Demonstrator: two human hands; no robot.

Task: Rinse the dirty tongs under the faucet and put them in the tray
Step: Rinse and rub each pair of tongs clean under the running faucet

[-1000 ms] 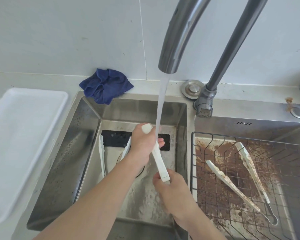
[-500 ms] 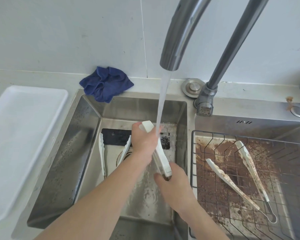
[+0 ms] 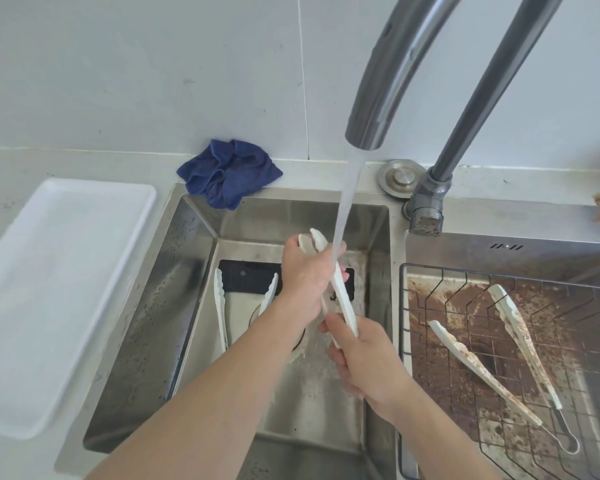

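Water from the faucet (image 3: 388, 81) strikes the white tongs (image 3: 340, 292) above the left basin's back edge; left hand (image 3: 305, 275) grips the tip end, right hand (image 3: 364, 355) the handle end, probably to rub them clean. Tray (image 3: 84, 209) waits beside the basin's left edge.

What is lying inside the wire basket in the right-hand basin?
The wire basket holds one pair of white tongs, smeared brown, arms spread, metal loop end nearest the camera. Brown residue shows through the wires underneath. The basket's near right corner is out of frame.

brushed steel sink (image 3: 174, 306), glossy white plastic tray (image 3: 49, 306), crumpled cloth (image 3: 227, 171)
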